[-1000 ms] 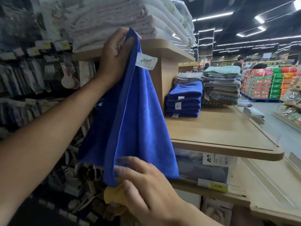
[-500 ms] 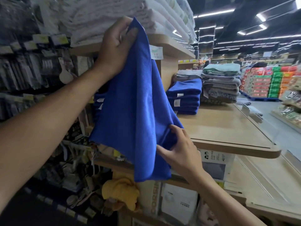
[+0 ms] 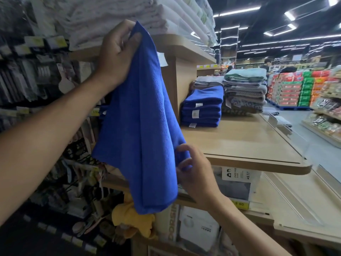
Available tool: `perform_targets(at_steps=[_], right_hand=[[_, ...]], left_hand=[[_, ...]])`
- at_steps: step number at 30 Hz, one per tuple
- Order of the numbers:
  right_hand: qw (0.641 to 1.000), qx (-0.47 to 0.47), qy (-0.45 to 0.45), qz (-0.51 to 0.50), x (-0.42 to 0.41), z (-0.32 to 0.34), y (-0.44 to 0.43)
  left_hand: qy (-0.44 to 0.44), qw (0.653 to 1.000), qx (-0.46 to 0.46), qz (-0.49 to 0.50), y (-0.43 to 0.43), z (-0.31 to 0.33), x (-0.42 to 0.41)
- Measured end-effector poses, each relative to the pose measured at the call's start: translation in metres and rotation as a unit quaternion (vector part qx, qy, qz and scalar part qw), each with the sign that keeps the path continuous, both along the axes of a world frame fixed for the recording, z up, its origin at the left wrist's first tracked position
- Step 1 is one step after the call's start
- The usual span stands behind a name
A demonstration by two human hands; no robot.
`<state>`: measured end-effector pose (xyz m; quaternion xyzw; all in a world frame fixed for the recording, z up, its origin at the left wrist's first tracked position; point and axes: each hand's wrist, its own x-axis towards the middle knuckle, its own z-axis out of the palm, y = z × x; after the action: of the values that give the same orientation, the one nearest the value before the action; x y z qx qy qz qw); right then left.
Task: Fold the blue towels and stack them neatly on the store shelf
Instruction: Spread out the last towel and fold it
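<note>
Currently the task stands part-done. A stack of folded royal-blue microfibre towels (image 3: 202, 108) already sits on the pale wooden store shelf (image 3: 249, 145), well apart from both hands, beyond and to the right of the fingers. One further blue microfibre towel (image 3: 140, 126) is in hand. By my judgement it is not yet folded to stack size: it hangs as a long, loosely doubled drape with a vertical crease down its middle. Left to do, as judged: complete its folds, then lay it squarely on the blue stack.

The left hand (image 3: 116, 56) holds the towel's upper end. Its fingers (image 3: 122, 30) are curled round the top corner with the thumb pressed against the cloth, and the whole length of the towel falls below them. The right hand (image 3: 197, 174) is at the lower right edge. Its fingertips (image 3: 181, 147) are bent and pinch the side hem, with cloth showing between them. The bottom hem hangs below and to the left of those right fingertips, unsupported. No contact between the held towel and the shelf can be confirmed. Whether other unfolded blue towels remain cannot be told.
</note>
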<state>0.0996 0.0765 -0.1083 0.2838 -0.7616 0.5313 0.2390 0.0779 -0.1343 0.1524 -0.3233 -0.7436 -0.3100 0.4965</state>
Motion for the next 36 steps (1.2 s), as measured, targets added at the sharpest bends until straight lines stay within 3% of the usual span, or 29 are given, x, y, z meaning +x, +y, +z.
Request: perform_targets(at_steps=[2,4,6,8,10,13,16,18,20,22,24,30,34,36], right_hand=[[0.985,0.152,0.044,-0.071,0.002,-0.004,-0.008],[0.971,0.193,0.073,-0.119,0.007,-0.005,-0.020],[0.976,0.149,0.097,-0.122,0.010,-0.005,-0.032],[0.991,0.069,0.064,-0.092,0.010,-0.006,-0.038],[0.999,-0.031,-0.010,-0.017,0.012,-0.004,-0.038],[0.971,-0.178,-0.144,0.065,0.018,0.000,-0.037],[0.882,-0.263,-0.362,0.146,0.024,0.006,-0.037],[0.781,-0.318,-0.487,0.227,0.029,0.015,-0.033],[0.704,-0.353,-0.536,0.303,0.032,0.022,-0.025],[0.674,-0.382,-0.527,0.349,0.035,0.028,-0.015],[0.682,-0.403,-0.500,0.351,0.032,0.033,-0.003],[0.848,-0.407,-0.295,0.169,0.012,0.065,0.057],[0.927,-0.269,-0.244,0.097,0.017,0.059,0.051],[0.926,-0.218,-0.284,0.120,0.021,0.041,0.030]], left_hand=[[-0.001,1.000,0.001,-0.011,0.002,0.000,0.001],[-0.003,1.000,-0.001,-0.015,0.004,0.000,0.001],[-0.007,1.000,-0.001,-0.011,0.003,-0.001,0.001],[-0.012,1.000,0.006,-0.006,0.000,-0.002,0.001],[-0.015,1.000,0.017,-0.002,-0.005,-0.003,0.002],[-0.019,0.999,0.027,0.004,-0.011,-0.004,0.002],[-0.022,0.999,0.028,0.003,-0.012,-0.006,0.000],[-0.019,0.999,0.029,0.004,-0.013,-0.007,-0.001],[-0.017,1.000,0.026,0.005,-0.014,-0.008,0.000],[-0.016,1.000,0.021,0.006,-0.017,-0.008,0.001],[-0.017,1.000,0.020,0.008,-0.021,-0.008,0.004],[0.008,0.995,0.088,0.051,-0.041,-0.024,0.018],[0.011,0.995,0.091,0.030,-0.050,-0.043,0.012],[-0.007,0.997,0.079,0.024,-0.047,-0.045,0.010]])
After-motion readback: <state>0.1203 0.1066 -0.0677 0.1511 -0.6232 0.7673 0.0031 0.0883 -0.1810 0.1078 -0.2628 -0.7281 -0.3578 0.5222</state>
